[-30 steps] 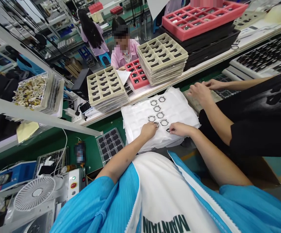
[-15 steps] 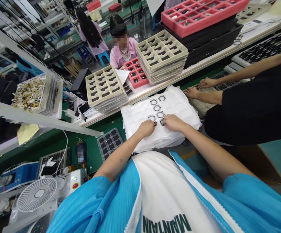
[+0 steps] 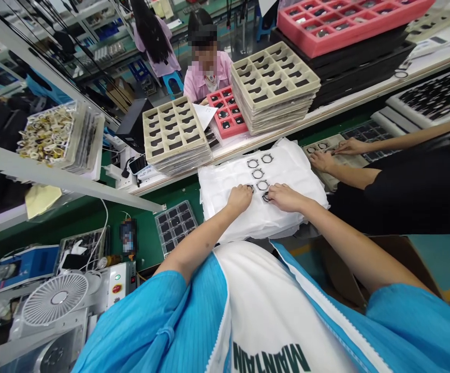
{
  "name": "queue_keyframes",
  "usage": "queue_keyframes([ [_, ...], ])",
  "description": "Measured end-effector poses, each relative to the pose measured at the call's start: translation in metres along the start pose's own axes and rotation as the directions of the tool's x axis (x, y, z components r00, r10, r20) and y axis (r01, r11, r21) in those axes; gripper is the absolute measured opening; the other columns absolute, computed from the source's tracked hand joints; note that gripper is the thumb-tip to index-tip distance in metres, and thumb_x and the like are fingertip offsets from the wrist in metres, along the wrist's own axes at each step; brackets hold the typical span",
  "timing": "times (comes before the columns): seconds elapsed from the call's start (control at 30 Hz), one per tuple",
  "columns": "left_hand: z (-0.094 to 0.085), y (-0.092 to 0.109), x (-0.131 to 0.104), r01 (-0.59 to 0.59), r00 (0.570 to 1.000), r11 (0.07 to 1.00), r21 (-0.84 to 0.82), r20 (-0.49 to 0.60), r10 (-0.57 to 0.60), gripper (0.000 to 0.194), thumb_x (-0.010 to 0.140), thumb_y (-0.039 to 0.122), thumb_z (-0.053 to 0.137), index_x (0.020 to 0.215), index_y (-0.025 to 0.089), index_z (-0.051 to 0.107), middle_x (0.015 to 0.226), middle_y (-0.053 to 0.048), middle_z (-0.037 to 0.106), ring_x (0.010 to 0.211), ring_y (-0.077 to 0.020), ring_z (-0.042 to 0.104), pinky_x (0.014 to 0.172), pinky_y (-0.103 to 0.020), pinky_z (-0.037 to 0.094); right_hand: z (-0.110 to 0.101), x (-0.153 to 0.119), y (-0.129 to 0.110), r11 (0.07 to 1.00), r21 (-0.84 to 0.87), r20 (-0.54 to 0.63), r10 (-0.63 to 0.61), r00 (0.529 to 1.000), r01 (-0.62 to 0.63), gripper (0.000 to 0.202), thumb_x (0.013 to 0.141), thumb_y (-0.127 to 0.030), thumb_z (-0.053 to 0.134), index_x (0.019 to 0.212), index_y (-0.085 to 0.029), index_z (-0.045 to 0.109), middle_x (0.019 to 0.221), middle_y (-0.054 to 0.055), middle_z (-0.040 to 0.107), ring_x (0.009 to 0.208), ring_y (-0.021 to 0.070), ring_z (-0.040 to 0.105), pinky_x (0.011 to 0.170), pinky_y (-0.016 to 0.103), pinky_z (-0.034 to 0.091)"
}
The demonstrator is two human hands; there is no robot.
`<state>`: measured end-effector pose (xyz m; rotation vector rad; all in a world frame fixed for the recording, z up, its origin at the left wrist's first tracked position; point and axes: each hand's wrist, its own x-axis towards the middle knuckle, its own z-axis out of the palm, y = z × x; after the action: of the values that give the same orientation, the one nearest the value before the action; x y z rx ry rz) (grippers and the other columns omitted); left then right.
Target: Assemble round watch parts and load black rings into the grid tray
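Note:
A white soft sheet [image 3: 225, 212] lies over a stack in front of me, with several black rings [image 3: 258, 173] on it that look like watch cases. My left hand [image 3: 241, 198] is closed at the left of the group, its fingertips on a black ring [image 3: 250, 188] that they partly hide. Opposite it, my right hand [image 3: 285, 197] pinches the edge of the nearest black ring [image 3: 265, 197], which rests on the sheet. One more black ring [image 3: 262, 185] lies loose between the two hands.
Beige tray stacks [image 3: 176, 129] and a red tray [image 3: 228, 111] stand on the ledge beyond. At right a co-worker's hands [image 3: 335, 155] work over a beige tray. A clear compartment tray [image 3: 176, 226] lies left of the sheet; a white post [image 3: 92, 176] slants across the left.
My left hand has shifted slightly forward, over the ring that lay beside its fingers. My right hand stays at its ring. The view has swung a little, and the co-worker's hands have moved over the tray.

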<state>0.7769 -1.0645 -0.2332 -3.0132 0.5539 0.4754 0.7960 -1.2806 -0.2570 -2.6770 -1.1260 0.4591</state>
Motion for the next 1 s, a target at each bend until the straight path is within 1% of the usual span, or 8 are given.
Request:
queue_keyframes([
  [0.17, 0.0, -0.005, 0.004, 0.024, 1.0, 0.998, -0.055, 0.016, -0.023, 0.032, 0.105, 0.025, 0.048, 0.128, 0.009, 0.065, 0.131, -0.022, 0.066, 0.128, -0.0335, 0.056, 0.097, -0.042, 0.049, -0.002, 0.01, 0.004, 0.986, 0.13, -0.193, 0.125, 0.973, -0.101, 0.03, 0.103, -0.027, 0.045, 0.112, -0.012, 0.069, 0.116, 0.019, 0.064, 0.111, 0.0324, 0.055, 0.094, 0.042, 0.043],
  [0.27, -0.004, -0.01, 0.009, 0.034, 0.999, 0.994, -0.1, 0.031, -0.031, 0.027, 0.102, 0.027, 0.056, 0.12, 0.012, 0.07, 0.128, -0.019, 0.068, 0.128, -0.033, 0.057, 0.099, -0.04, 0.05, -0.003, 0.023, -0.001, 0.98, 0.05, -0.278, 0.198, 0.94, -0.192, 0.031, 0.103, -0.024, 0.044, 0.113, -0.01, 0.069, 0.12, 0.021, 0.063, 0.115, 0.0349, 0.053, 0.095, 0.044, 0.041],
  [0.4, -0.011, -0.022, 0.01, 0.044, 0.999, 0.984, -0.175, 0.03, -0.039, 0.024, 0.103, 0.031, 0.055, 0.108, 0.017, 0.074, 0.121, -0.014, 0.073, 0.121, -0.0304, 0.061, 0.097, -0.037, 0.051, -0.001, 0.034, -0.008, 0.978, -0.101, -0.206, 0.161, 0.965, -0.184, 0.03, 0.103, -0.023, 0.045, 0.108, -0.013, 0.072, 0.116, 0.021, 0.066, 0.113, 0.0355, 0.053, 0.094, 0.046, 0.038],
  [0.5, -0.014, -0.035, -0.006, 0.009, 0.997, 0.951, -0.31, -0.066, -0.031, 0.025, 0.103, 0.032, 0.055, 0.104, 0.017, 0.074, 0.115, -0.012, 0.074, 0.116, -0.0283, 0.063, 0.1, -0.036, 0.05, -0.002, 0.035, -0.007, 0.979, -0.136, -0.171, 0.127, 0.977, -0.151, 0.031, 0.102, -0.025, 0.046, 0.113, -0.014, 0.073, 0.116, 0.02, 0.066, 0.113, 0.035, 0.053, 0.094, 0.046, 0.037],
  [0.63, -0.007, -0.063, -0.056, -0.039, 0.971, 0.863, -0.503, -0.223, -0.086, 0.016, 0.101, 0.03, 0.058, 0.098, 0.018, 0.069, 0.103, -0.01, 0.071, 0.103, -0.0247, 0.064, 0.097, -0.037, 0.05, -0.007, 0.036, -0.003, 0.983, -0.155, -0.133, 0.083, 0.988, -0.103, 0.03, 0.1, -0.023, 0.047, 0.107, -0.016, 0.075, 0.116, 0.02, 0.065, 0.113, 0.0351, 0.053, 0.094, 0.047, 0.037],
  [0.8, 0.019, -0.12, -0.145, 0.139, 0.905, 0.803, -0.58, -0.255, -0.341, 0.019, 0.101, 0.031, 0.055, 0.086, 0.021, 0.059, 0.094, -0.006, 0.065, 0.096, -0.0219, 0.06, 0.09, -0.033, 0.05, -0.007, 0.037, 0.006, 0.979, -0.188, -0.079, 0.063, 0.995, -0.077, 0.03, 0.1, -0.023, 0.045, 0.104, -0.014, 0.073, 0.116, 0.021, 0.065, 0.114, 0.036, 0.054, 0.097, 0.048, 0.04],
  [0.9, 0.043, -0.163, -0.197, 0.317, 0.85, 0.758, -0.569, -0.184, -0.494, 0.02, 0.102, 0.031, 0.054, 0.085, 0.02, 0.057, 0.094, -0.006, 0.064, 0.092, -0.0211, 0.061, 0.084, -0.031, 0.049, -0.005, 0.036, 0.013, 0.981, -0.14, -0.068, 0.128, 0.989, -0.136, 0.028, 0.099, -0.027, 0.045, 0.103, -0.015, 0.07, 0.117, 0.022, 0.065, 0.115, 0.0364, 0.055, 0.098, 0.049, 0.042],
  [1.0, 0.07, -0.206, -0.239, 0.513, 0.83, 0.738, -0.438, 0.035, -0.557, 0.02, 0.103, 0.029, 0.056, 0.087, 0.019, 0.061, 0.096, -0.007, 0.067, 0.088, -0.0202, 0.064, 0.08, -0.029, 0.049, -0.004, 0.037, 0.019, 0.969, -0.032, -0.062, 0.243, 0.968, -0.245, 0.023, 0.097, -0.029, 0.048, 0.098, -0.016, 0.067, 0.117, 0.025, 0.065, 0.114, 0.0384, 0.057, 0.096, 0.049, 0.045],
])
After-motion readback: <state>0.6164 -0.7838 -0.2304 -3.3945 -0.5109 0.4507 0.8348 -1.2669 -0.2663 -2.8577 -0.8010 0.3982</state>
